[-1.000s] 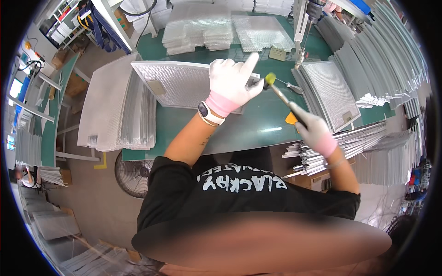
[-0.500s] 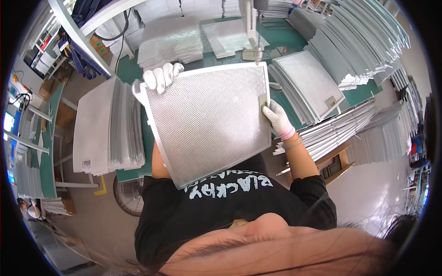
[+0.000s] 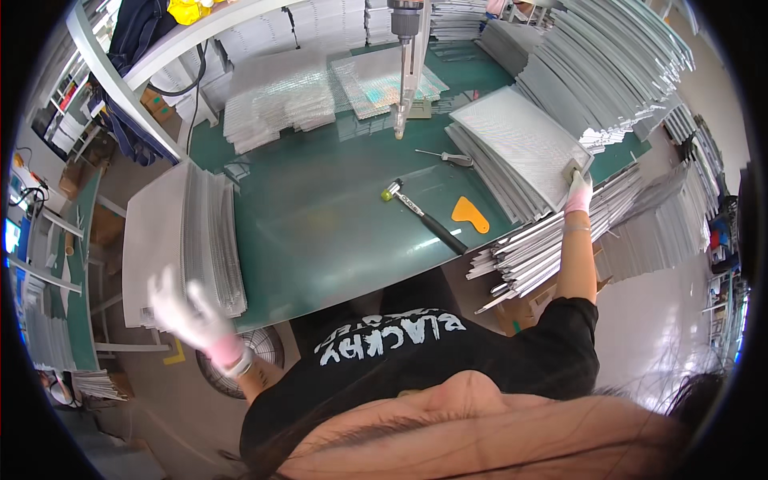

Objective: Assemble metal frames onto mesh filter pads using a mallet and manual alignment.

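My right hand, in a white glove, grips the near right corner of a framed mesh panel. This panel lies on top of a stack at the right side of the green table. In front of the left stack of mesh panels is my gloved left hand, blurred by motion, its fingers apart and nothing in them. Whether it touches the stack I cannot tell. Between the stacks lie a mallet with a black handle, an orange scraper and a screwdriver.
A power driver hangs point-down over the green table. Bubble-wrap sheets lie at the back. Tall panel stacks rise at the far right, with more frames below the table edge. A round fan stands on the floor.
The mesh panel both hands held up has gone to the right stack, with my right hand on its corner. My left hand has let go and swung down to the left stack.
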